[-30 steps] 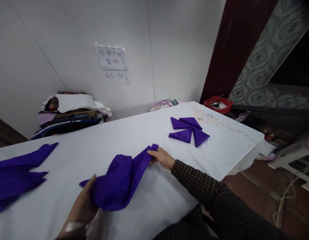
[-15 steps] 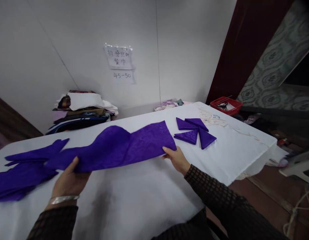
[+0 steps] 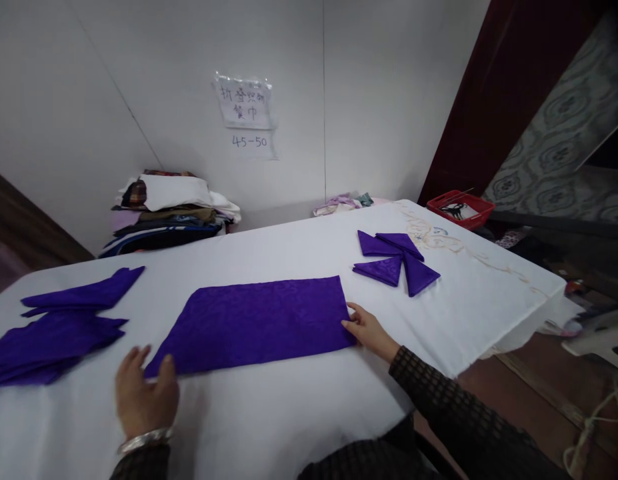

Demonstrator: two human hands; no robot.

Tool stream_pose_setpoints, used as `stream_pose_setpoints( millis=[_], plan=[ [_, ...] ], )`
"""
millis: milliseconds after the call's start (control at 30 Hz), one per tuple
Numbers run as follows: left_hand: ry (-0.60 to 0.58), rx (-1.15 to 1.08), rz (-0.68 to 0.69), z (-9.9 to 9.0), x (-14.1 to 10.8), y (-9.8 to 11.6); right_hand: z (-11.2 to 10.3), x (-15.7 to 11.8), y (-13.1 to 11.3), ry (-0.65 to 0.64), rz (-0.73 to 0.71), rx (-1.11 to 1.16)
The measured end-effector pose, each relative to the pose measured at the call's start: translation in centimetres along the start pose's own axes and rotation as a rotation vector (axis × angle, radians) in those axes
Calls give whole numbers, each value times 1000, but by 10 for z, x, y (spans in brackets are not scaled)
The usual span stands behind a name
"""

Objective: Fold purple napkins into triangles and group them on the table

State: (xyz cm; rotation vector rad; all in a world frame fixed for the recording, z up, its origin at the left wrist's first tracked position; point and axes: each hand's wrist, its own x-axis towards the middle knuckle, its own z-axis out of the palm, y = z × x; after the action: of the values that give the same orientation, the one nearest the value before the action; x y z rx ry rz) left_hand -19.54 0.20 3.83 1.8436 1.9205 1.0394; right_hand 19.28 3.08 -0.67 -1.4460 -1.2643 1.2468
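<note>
A purple napkin [image 3: 259, 323], folded into a long band, lies flat on the white tablecloth [image 3: 239, 427] in front of me. Its left end slants, and its right end is nearly straight. My right hand [image 3: 366, 330] pinches that right edge between thumb and fingers. Beside the lower left corner, my left hand [image 3: 146, 387] has its fingers spread and holds nothing; a silver bracelet circles its wrist. Farther left are a loose heap of purple napkins [image 3: 53, 343] and another folded piece [image 3: 86, 293]. Several purple napkins folded into triangles [image 3: 421, 275] form a pinwheel to the right.
A pile of folded clothes [image 3: 173, 213] stands at the back left against the wall. Lilac cloth [image 3: 339, 204] lies at the rear edge. Past the far right corner is a red basket [image 3: 461, 210]. A handwritten paper sign [image 3: 246, 103] hangs on the wall.
The napkin has come down from a raised, billowing sweep to lie flat. My left hand has let go of it and spread its fingers. My right hand still grips the right edge.
</note>
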Motion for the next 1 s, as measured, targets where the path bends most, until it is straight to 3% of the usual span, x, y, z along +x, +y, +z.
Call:
stream_pose_setpoints(
  millis=[133, 300, 433, 667, 1000],
  plan=[
    [-35, 183, 95, 43, -7, 15, 0, 11, 5, -16, -9, -180],
    [-175, 391, 171, 77, -7, 6, 1, 13, 5, 19, -44, -281],
    [-223, 452, 188, 82, -4, -4, -1, 11, 3, 34, -37, -238],
    [-217, 457, 225, 81, -3, -6, 0, 9, -9, 35, 123, -53],
    [-202, 432, 240, 82, -3, -9, 1, 6, -11, 94, -48, -419]
  ],
)
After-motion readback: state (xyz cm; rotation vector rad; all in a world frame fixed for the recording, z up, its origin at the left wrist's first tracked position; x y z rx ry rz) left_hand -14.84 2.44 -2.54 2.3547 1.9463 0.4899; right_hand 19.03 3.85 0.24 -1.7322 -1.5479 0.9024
